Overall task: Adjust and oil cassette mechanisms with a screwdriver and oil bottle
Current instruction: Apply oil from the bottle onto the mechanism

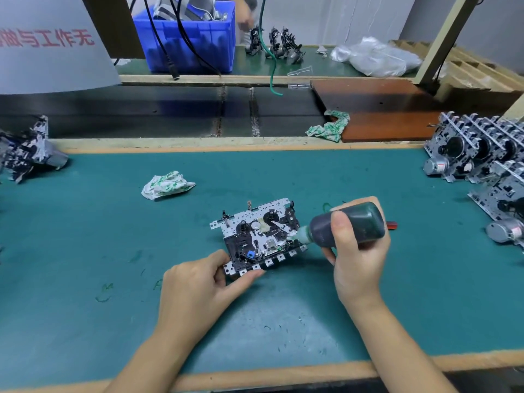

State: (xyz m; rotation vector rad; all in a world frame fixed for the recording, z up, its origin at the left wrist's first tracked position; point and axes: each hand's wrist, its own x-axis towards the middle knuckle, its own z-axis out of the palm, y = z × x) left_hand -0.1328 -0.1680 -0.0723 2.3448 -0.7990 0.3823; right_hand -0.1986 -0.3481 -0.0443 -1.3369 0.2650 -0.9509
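The cassette mechanism (259, 236) lies flat on the green bench mat (85, 251), near the middle of the bench and just ahead of both hands. The left hand (198, 290) pinches its near left corner, thumb along the front edge with its row of white tabs, the other fingers curled against the left side. The right hand (357, 251) is wrapped round a dark oil bottle (346, 225), thumb across the near side and fingers curled over the far side; the bottle is tipped sideways so its pale green nozzle (297, 235) meets the right part of the mechanism. A red tip, probably the screwdriver (392, 224), pokes out just behind the right hand; how it is held cannot be told.

A crumpled white and green rag (167, 185) lies on the mat to the left, well apart from the mechanism. A second such rag (329, 127) lies on the dark conveyor belt (141, 114) beyond the bench, touching a brown board (382, 109). More mechanisms stand stacked at the right edge (487, 163), and another lies at the left edge (28, 154). Further back stand a blue crate (192, 41), a row of upright mechanisms (275, 43) and a clear plastic bag (377, 56).
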